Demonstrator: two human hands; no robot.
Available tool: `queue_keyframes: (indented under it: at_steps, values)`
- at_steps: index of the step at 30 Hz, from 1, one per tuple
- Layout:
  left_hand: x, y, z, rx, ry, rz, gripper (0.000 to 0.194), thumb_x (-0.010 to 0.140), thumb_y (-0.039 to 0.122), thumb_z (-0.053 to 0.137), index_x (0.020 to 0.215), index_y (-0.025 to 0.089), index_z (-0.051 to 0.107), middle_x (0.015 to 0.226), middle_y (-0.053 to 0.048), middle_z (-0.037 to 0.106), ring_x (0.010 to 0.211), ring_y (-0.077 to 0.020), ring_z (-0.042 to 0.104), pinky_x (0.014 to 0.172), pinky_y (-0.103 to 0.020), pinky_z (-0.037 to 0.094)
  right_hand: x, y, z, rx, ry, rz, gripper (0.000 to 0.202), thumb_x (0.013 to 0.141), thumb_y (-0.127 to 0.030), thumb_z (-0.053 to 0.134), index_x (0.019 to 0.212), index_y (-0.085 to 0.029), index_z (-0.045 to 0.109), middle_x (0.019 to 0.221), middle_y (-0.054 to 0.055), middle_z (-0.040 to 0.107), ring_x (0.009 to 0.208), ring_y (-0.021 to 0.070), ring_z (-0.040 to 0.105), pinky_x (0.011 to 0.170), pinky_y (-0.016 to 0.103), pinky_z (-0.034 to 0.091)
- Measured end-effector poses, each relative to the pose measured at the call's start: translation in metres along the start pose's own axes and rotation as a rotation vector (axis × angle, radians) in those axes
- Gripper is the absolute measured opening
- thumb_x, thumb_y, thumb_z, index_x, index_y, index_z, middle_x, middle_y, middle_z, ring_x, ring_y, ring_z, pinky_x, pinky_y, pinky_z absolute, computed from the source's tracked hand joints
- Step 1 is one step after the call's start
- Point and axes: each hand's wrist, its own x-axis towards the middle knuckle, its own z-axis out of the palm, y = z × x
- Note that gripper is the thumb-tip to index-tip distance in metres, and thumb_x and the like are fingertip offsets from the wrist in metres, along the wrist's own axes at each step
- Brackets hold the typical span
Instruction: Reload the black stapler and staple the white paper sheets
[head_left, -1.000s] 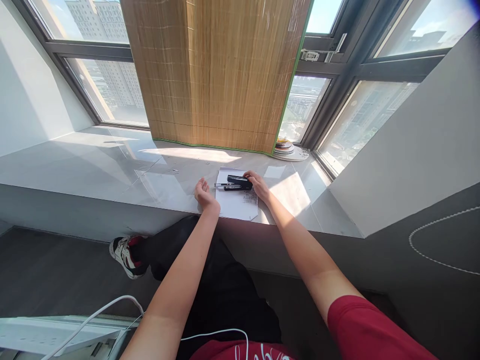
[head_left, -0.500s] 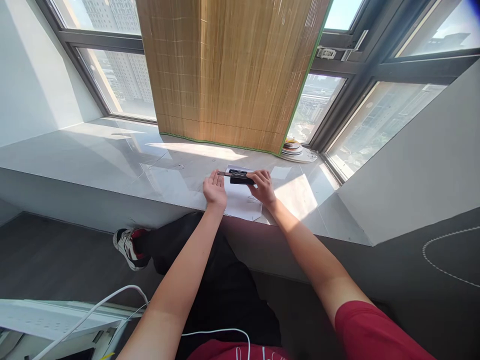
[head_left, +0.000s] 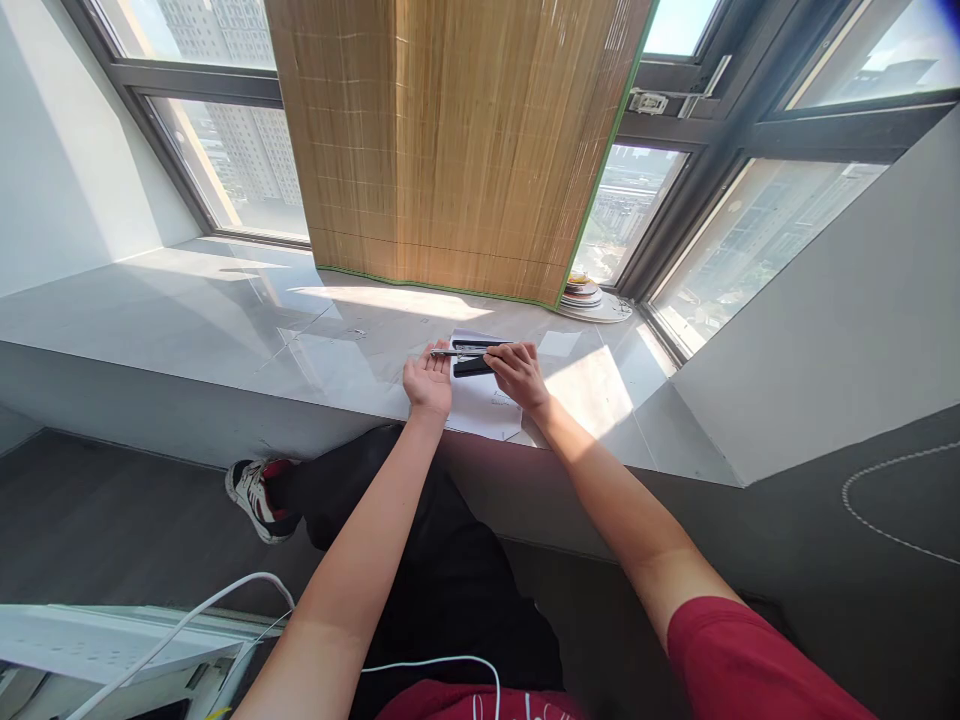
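My right hand (head_left: 520, 375) grips a black stapler (head_left: 471, 368) by its right end, above the sill. The stapler is spread apart, with a thin metal strip showing between its two black parts and reaching left. Palm up, my left hand (head_left: 427, 384) lies open at the strip's left end, its fingertips touching or just under the metal. I cannot tell whether anything small rests in that palm. Beneath the stapler are white paper sheets (head_left: 480, 408) with some writing near the right edge.
A bamboo blind (head_left: 465, 150) hangs down to the back of the tiled windowsill (head_left: 187, 320). Stacked round discs (head_left: 592, 302) sit in the right corner. White cables (head_left: 225, 590) cross below, near a white appliance at lower left. My shoe (head_left: 259, 498) is under the sill's edge.
The stapler has turned slightly in my right hand, and the gap between its black parts looks wider. My left hand stays open, palm up, in nearly the same place.
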Motion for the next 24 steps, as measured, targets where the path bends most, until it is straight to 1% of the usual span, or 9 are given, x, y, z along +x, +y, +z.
queue_keyframes:
  at_steps: [8, 12, 17, 19, 22, 24]
  values:
    - [0.003, -0.001, -0.003, -0.015, -0.020, -0.027, 0.055, 0.112, 0.042, 0.032, 0.144, 0.004, 0.057, 0.145, -0.028, 0.065, 0.131, -0.0283, 0.070, 0.105, -0.038, 0.062, -0.001, 0.001, 0.000, -0.059, 0.019, 0.019, 0.029, 0.105, -0.010, 0.052, 0.107, -0.029, 0.074, 0.117, 0.002, 0.078, 0.107, 0.0218, 0.064, 0.093, 0.039, 0.037]
    - [0.002, -0.001, -0.002, -0.001, -0.027, -0.024, 0.056, 0.113, 0.040, 0.030, 0.145, 0.003, 0.056, 0.144, -0.028, 0.065, 0.133, -0.0280, 0.069, 0.109, -0.040, 0.059, -0.001, 0.003, 0.000, -0.071, 0.028, 0.061, 0.028, 0.102, -0.008, 0.053, 0.105, -0.028, 0.072, 0.117, 0.003, 0.078, 0.107, 0.0228, 0.063, 0.093, 0.039, 0.036]
    - [0.000, 0.001, -0.001, 0.037, -0.110, -0.025, 0.055, 0.113, 0.040, 0.030, 0.150, 0.008, 0.055, 0.153, -0.024, 0.061, 0.141, -0.0274, 0.062, 0.119, -0.042, 0.052, 0.001, 0.006, 0.002, -0.084, 0.075, 0.228, 0.028, 0.095, -0.004, 0.052, 0.101, -0.025, 0.070, 0.108, 0.006, 0.077, 0.100, 0.0250, 0.062, 0.092, 0.040, 0.036]
    - [-0.001, 0.001, -0.001, 0.050, -0.136, -0.034, 0.053, 0.112, 0.036, 0.031, 0.152, 0.010, 0.054, 0.155, -0.022, 0.059, 0.143, -0.0267, 0.061, 0.121, -0.043, 0.050, 0.002, 0.007, 0.004, -0.057, 0.109, 0.320, 0.021, 0.094, -0.009, 0.056, 0.102, -0.024, 0.070, 0.103, 0.007, 0.076, 0.099, 0.0264, 0.062, 0.093, 0.041, 0.037]
    - [0.000, 0.001, -0.001, 0.054, -0.152, -0.035, 0.050, 0.111, 0.028, 0.034, 0.153, 0.010, 0.054, 0.156, -0.021, 0.059, 0.142, -0.0254, 0.062, 0.121, -0.041, 0.049, 0.002, 0.009, 0.007, 0.014, 0.140, 0.451, 0.009, 0.094, -0.021, 0.064, 0.101, -0.022, 0.069, 0.097, 0.008, 0.075, 0.095, 0.0277, 0.063, 0.093, 0.041, 0.038]
    - [0.001, 0.000, -0.001, 0.042, -0.165, -0.032, 0.049, 0.110, 0.027, 0.035, 0.152, 0.008, 0.054, 0.155, -0.022, 0.059, 0.142, -0.0257, 0.062, 0.120, -0.040, 0.050, 0.002, 0.011, 0.009, 0.070, 0.111, 0.515, 0.011, 0.093, -0.027, 0.068, 0.102, -0.022, 0.070, 0.096, 0.008, 0.076, 0.091, 0.0277, 0.064, 0.093, 0.042, 0.040]
